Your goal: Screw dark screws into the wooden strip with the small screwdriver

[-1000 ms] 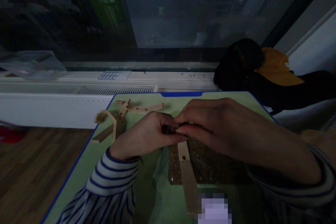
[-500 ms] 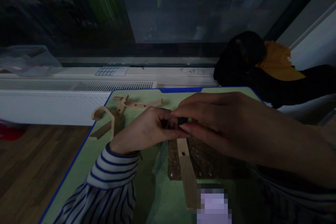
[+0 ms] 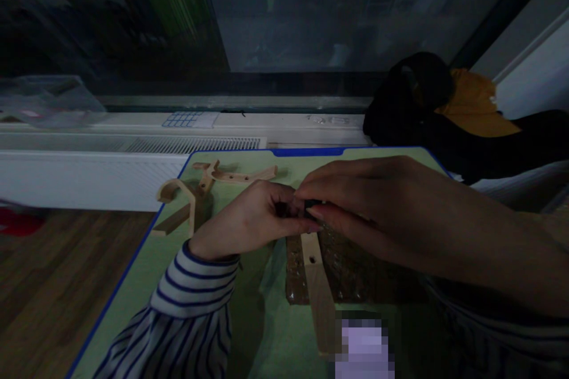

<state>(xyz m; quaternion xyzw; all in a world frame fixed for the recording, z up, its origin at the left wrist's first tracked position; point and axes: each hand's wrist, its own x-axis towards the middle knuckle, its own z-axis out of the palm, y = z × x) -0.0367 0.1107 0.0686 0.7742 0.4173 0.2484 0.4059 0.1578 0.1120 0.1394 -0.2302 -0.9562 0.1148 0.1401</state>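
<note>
A pale wooden piece with drilled holes (image 3: 320,302) runs from beneath my fingers toward the near edge of the table. My left hand (image 3: 255,219) is closed around its far end, thumb across the wood. Right above that end, my right hand (image 3: 377,213) pinches a small dark part (image 3: 312,209) between thumb and fingers; its exact kind is hidden. Both hands meet over a brown, tape-wrapped flat pad (image 3: 351,266) lying on the table. To the left of my hands lie several curved wooden pieces (image 3: 189,201), like hooks with holes.
The green table (image 3: 249,331) has a blue rim. Beyond it are a white radiator (image 3: 89,180) and a sill with a clear plastic box (image 3: 53,100). At the right lie dark clothing and a yellow cap (image 3: 480,106). A pixelated lilac object (image 3: 364,343) sits at the near edge.
The dark part between my right fingers shows less and sits slightly lower and tilted. Both hands hold almost the same place; the whole view has shifted a little.
</note>
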